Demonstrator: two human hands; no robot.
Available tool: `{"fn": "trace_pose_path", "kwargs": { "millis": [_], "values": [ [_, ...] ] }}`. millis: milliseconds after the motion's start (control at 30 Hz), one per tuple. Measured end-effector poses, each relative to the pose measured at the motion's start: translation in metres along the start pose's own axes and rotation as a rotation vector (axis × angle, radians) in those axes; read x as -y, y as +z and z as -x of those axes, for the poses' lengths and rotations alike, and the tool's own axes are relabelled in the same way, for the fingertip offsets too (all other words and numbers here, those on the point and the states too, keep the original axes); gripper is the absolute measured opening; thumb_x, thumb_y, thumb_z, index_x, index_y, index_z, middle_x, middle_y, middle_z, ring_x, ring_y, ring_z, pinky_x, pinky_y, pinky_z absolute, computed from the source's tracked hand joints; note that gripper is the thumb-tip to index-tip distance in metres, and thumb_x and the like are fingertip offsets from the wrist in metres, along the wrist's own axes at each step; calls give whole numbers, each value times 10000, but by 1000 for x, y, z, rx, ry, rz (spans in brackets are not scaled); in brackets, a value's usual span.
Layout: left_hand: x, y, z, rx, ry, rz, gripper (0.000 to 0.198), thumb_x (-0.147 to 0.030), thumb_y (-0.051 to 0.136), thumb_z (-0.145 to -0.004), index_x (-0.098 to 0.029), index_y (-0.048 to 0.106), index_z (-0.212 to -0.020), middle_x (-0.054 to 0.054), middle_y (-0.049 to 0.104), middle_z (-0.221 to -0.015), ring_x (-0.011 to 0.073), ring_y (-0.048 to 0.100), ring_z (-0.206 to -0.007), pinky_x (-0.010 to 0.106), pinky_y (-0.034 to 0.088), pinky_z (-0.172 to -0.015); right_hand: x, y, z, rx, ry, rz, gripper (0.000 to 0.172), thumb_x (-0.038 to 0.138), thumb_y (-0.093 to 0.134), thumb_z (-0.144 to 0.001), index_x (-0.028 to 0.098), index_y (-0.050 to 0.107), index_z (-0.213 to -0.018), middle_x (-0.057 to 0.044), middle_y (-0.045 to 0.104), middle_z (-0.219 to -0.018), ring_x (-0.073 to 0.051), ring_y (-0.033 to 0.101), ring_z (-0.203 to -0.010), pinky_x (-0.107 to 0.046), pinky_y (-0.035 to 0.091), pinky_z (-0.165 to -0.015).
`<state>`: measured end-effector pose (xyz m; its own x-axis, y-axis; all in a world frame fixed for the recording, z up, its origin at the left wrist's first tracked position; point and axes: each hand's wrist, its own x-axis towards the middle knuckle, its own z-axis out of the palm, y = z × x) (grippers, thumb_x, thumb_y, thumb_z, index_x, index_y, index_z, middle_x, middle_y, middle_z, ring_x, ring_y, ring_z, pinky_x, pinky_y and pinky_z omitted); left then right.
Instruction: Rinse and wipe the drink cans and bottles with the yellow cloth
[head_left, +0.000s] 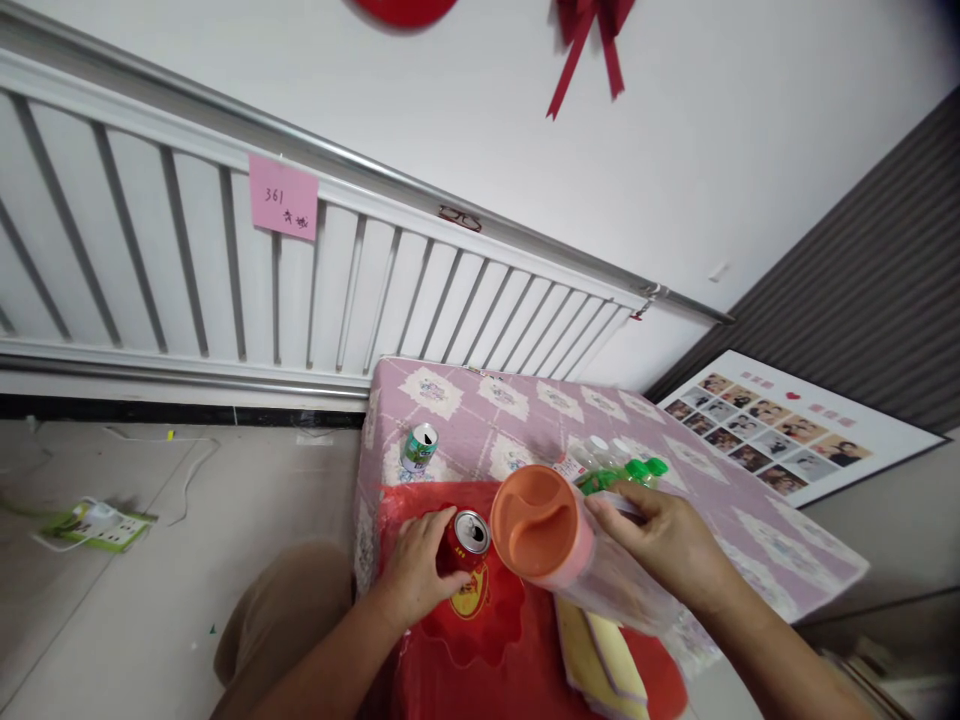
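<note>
Moderately bright and diffusely lit, with soft grey falloff on the white wall, dark shading between the slats of the radiator, mild sheen on the clear pitcher, slight softness around it, marked wide-angle stretching toward the edges, and vignetting at upper right.

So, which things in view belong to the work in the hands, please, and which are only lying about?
Likely in use:
red can, in the left hand
jug, in the right hand

Apparently just lying about:
green can
green-capped bottles
power strip on the floor
</note>
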<state>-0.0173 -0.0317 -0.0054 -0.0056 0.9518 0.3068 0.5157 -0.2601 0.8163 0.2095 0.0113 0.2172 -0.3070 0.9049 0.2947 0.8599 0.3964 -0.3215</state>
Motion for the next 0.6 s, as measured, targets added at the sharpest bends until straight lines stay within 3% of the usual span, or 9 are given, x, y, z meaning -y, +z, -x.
{"fn": "trace_pose_path", "kwargs": {
  "millis": [333,600],
  "values": [
    [0,-2,-1,25,-1,-20,797,-246,797,-637,-214,435,-1347,123,579,-1335,314,527,-1236,530,367,-1080,16,-3,-6,45,-55,107,323,481,539,-803,222,635,-637,16,616,-527,-148,545,-497,-247,395,-468],
    [-2,-3,-1,29,0,-9,818,-255,813,-626,-220,432,-1348,117,571,-1349,311,525,-1238,520,369,-1078,18,-3,-8,-19,-74,161,305,481,569,-775,220,654,-642,18,602,-507,-142,521,-472,-247,387,-459]
  ]
}}
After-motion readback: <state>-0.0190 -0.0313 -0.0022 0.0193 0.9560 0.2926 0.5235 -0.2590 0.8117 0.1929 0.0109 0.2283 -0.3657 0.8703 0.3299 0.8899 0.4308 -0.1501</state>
